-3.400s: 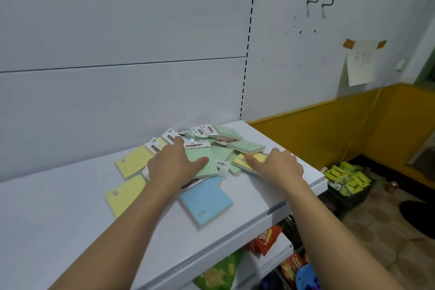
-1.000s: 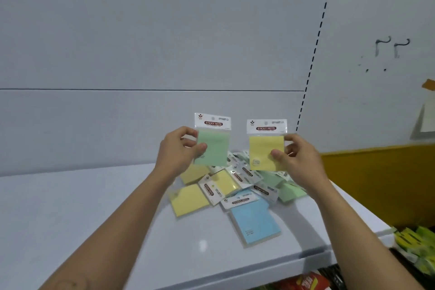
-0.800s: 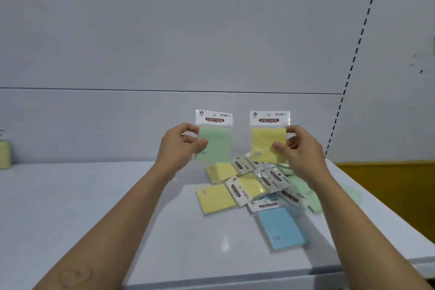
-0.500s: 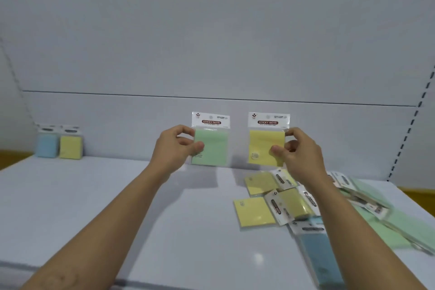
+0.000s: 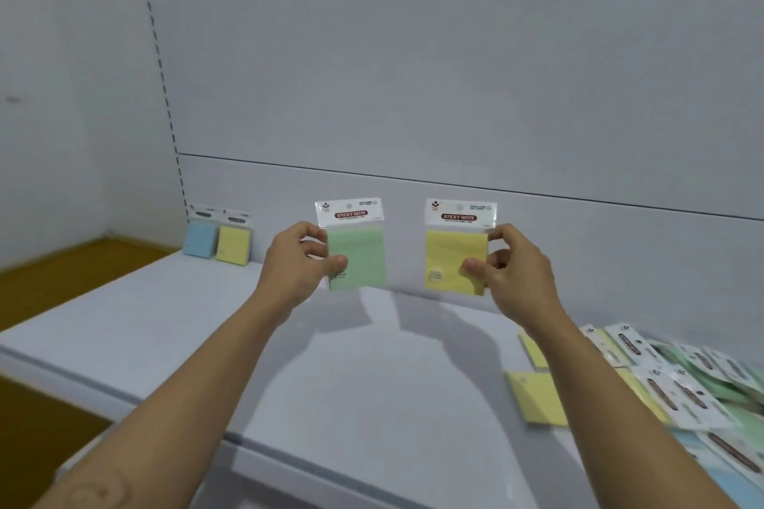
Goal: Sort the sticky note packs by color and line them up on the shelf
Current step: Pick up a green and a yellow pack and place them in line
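As both hover over shelf (image 5: 206, 322), left fingers (image 5: 337, 260) pinch green pack (image 5: 360, 256), right fingers (image 5: 471, 265) pinch yellow pack (image 5: 452, 256).

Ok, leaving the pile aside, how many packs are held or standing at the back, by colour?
Blue: 1, the standing blue pack.
Yellow: 2, the standing yellow pack and the held yellow pack in the right hand.
Green: 1, the green pack in the left hand.
Total: 4
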Motion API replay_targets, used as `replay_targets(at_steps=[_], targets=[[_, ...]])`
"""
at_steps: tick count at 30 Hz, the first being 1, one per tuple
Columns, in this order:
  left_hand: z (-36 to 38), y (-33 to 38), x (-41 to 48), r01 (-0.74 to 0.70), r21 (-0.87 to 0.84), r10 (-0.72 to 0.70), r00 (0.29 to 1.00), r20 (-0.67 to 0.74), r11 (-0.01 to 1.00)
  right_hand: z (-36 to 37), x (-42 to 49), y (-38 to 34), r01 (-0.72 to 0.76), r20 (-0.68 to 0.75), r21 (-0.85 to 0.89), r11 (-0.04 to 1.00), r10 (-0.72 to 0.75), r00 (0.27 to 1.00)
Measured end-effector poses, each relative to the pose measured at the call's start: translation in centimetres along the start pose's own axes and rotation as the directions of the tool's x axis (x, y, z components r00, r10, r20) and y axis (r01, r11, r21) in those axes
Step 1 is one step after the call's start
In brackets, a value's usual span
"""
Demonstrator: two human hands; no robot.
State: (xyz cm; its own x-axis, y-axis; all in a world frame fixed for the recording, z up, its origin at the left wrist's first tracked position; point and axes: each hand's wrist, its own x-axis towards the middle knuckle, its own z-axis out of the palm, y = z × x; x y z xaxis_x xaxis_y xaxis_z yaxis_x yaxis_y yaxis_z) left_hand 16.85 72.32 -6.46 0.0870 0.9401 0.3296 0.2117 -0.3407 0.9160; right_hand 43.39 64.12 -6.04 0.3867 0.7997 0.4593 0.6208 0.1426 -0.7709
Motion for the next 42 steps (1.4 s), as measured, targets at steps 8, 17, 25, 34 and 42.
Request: replay_targets(at_steps=[8,17,25,34,42], targets=[[-9.7,-2.7,-0.3,-0.012,0.026,0.013,0.999,-0.03,1.0,7.7,-1.7,-6.1,0.036,0.044,0.017,0.999,-0.037,0.998],[-20.5,-6.6,-0.1,0.009,0.047,-0.004,0.995,-0.103,0.999,17.1,-3.9,-12.3,0.062,0.093,0.022,0.998,-0.064,0.994],[-26.3,-10.6,1.0,0.051,0.032,-0.046,0.986,-0.158,0.998,24.0,-4.1,-13.3,0.021,0.087,-0.025,0.999,-0.019,0.996],[-27.5,-14.1,4.6,0.076,0.019,-0.071,0.978,-0.195,0.997,31.2,-0.3,-11.3,-0.056,0.078,0.005,0.998,0.056,0.995],[-27.4,-15.9,10.7,0.123,0.07,-0.106,0.973,-0.207,0.99,38.2,5.7,-7.9,-0.15,0.177,0.161,0.975,0.121,0.977]])
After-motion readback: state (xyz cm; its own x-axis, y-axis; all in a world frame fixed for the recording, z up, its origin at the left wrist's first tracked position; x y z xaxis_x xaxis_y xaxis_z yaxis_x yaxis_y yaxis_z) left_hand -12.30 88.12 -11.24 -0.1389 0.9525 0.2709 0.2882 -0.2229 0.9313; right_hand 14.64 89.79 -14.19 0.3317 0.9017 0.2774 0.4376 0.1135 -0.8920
